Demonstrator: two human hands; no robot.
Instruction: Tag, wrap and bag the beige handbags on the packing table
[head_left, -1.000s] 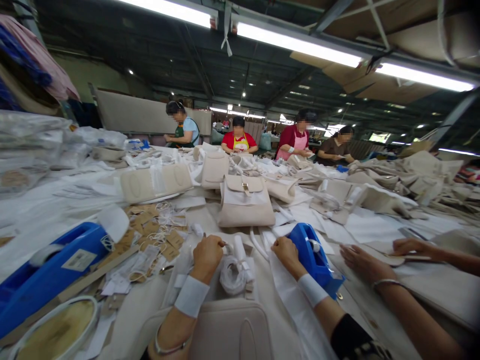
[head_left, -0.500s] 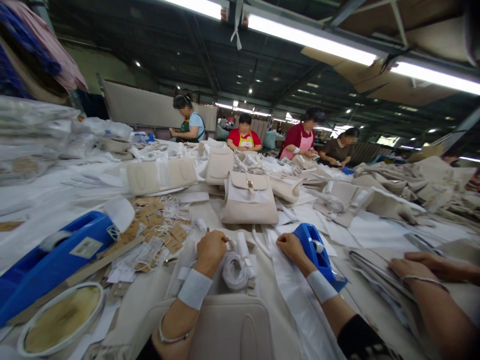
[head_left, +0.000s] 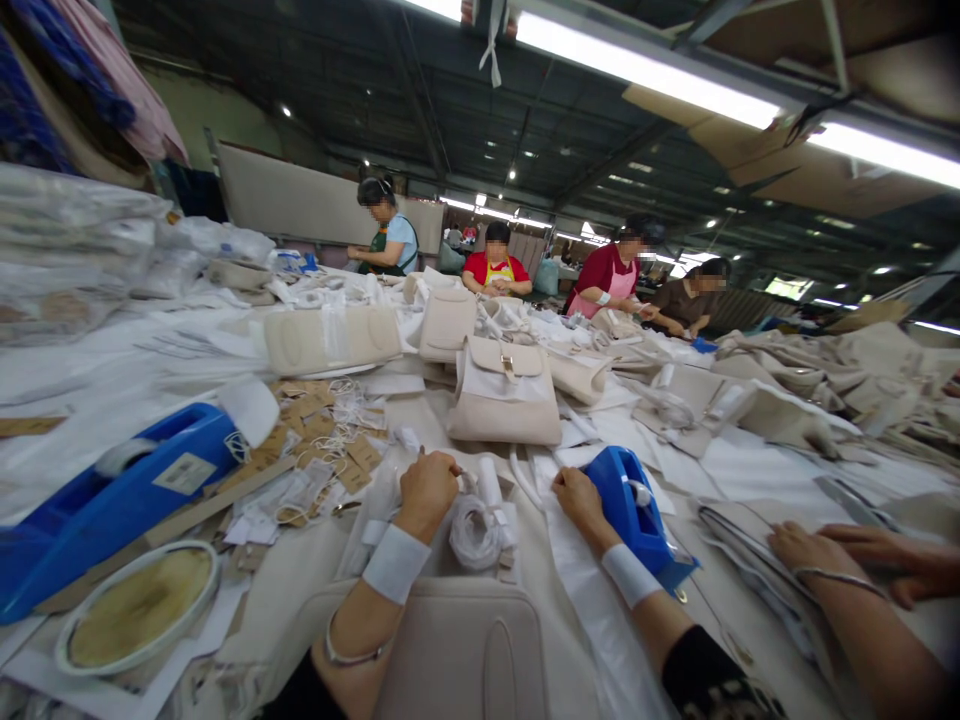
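Observation:
A beige bag (head_left: 465, 640) lies right in front of me, with a white-wrapped coil (head_left: 474, 532) and a wrapped roll on its far side. My left hand (head_left: 429, 492) is closed over the wrapped parts just left of the coil; what its fingers pinch is hidden. My right hand (head_left: 577, 497) is closed too, its fingertips at the edge of a long translucent plastic sheet (head_left: 581, 590). I cannot make out what, if anything, it grips. Touching or nearly touching that hand is a blue tape dispenser (head_left: 626, 510).
Another blue dispenser (head_left: 187, 472), a round dish of yellowish material (head_left: 142, 608) and brown tags with strings (head_left: 315, 430) lie left. A buckled beige bag (head_left: 506, 400) stands ahead. A co-worker's hands (head_left: 832, 560) rest on beige pieces at right. Several people work across the table.
The view has shifted slightly. My two hands keep nearly the same places and closed shape. The co-worker's hands at the right have moved a little, one with its fingers lower.

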